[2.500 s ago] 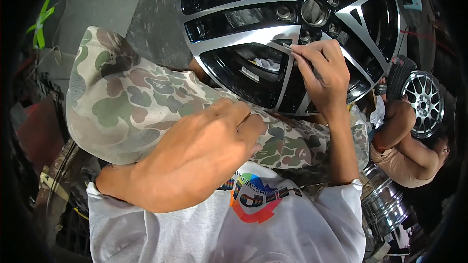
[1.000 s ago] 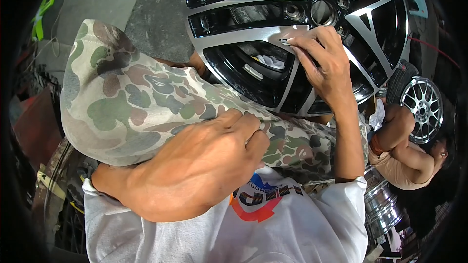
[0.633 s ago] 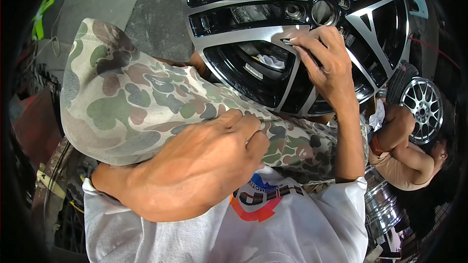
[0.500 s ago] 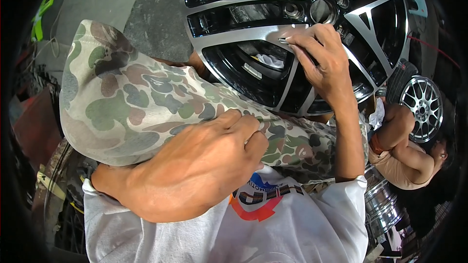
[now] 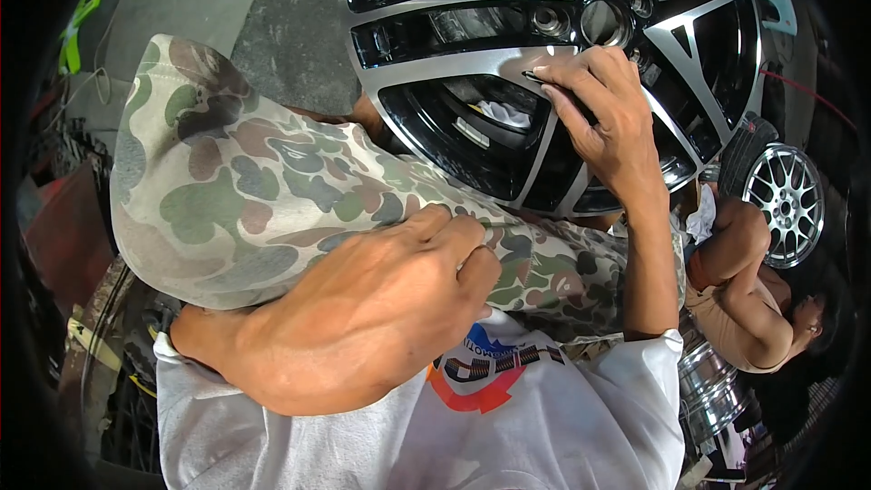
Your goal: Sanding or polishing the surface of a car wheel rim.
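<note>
A car wheel rim [image 5: 426, 64] with glossy black pockets and brushed silver spokes lies in front of me, its bolt holes around the centre bore. My right hand [image 5: 603, 113] is over a spoke beside the bore. Thumb and forefinger pinch a small thin blade-like metal piece [image 5: 531, 77], its tip at the silver spoke face. My left hand [image 5: 372, 304] rests on my camouflage-clad leg [image 5: 263, 172], fingers curled under. Whatever it may hold is hidden from view.
To the right a person [image 5: 748, 308] sits low beside a silver multi-spoke wheel [image 5: 785, 204] and a black tyre [image 5: 748, 154]. Shiny metal rims [image 5: 717, 390] stand at the lower right. A white cloth [image 5: 504, 113] shows through the rim's opening.
The small metal piece has tilted slightly in my right fingers and looks darker. My left hand stays put. The person at right has shifted slightly.
</note>
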Available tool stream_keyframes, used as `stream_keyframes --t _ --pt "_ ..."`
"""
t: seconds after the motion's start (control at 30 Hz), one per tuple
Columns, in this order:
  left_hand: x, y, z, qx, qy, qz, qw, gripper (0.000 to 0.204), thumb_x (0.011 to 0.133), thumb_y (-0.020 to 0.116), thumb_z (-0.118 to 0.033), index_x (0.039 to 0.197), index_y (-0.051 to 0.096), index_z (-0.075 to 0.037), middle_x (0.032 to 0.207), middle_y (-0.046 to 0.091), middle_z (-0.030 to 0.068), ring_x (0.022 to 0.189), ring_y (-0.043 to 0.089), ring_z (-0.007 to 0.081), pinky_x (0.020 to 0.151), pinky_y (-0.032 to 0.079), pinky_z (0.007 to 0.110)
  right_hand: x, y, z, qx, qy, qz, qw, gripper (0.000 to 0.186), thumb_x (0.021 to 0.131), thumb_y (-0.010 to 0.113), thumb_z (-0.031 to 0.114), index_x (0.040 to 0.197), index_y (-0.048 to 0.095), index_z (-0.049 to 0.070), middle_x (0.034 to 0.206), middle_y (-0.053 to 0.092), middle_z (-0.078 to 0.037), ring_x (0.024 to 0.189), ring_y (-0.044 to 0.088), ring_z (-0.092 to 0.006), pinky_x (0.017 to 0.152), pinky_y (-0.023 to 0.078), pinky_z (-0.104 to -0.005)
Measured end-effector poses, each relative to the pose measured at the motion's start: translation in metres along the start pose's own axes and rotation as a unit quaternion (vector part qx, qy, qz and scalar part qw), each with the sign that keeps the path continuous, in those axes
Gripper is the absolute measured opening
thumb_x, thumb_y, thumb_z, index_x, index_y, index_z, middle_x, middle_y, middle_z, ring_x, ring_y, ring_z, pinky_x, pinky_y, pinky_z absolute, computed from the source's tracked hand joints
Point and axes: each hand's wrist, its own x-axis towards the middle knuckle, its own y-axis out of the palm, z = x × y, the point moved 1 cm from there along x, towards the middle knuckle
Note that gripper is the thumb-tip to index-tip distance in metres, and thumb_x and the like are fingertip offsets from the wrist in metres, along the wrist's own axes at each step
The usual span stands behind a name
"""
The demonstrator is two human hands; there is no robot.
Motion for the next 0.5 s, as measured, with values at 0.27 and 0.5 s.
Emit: stream_keyframes --t 0.27,0.5 --pt "0.001 -0.002 0.0 -0.021 0.0 0.007 1.0 0.039 0.084 0.088 -0.017 0.113 0.069 0.0 0.106 0.064 0.0111 0.098 0.069 0.0307 0.079 0.063 0.042 -0.001 0.006 0.0 0.012 0.003 -0.021 1.0 0.021 0.087 0.079 0.005 0.107 0.076 0.008 0.105 0.066 -0.005 0.099 0.06 -0.0279 0.084 0.045 -0.0414" --pt "0.001 -0.002 0.002 -0.037 -0.004 0.013 0.999 0.038 0.085 0.088 -0.018 0.113 0.07 0.0 0.108 0.065 0.0115 0.101 0.069 0.031 0.081 0.063 0.042 -0.002 0.011 0.0 0.002 0.01 -0.026 1.0 0.02 0.086 0.079 0.005 0.106 0.074 0.007 0.101 0.061 -0.007 0.097 0.059 -0.0281 0.083 0.044 -0.0415"
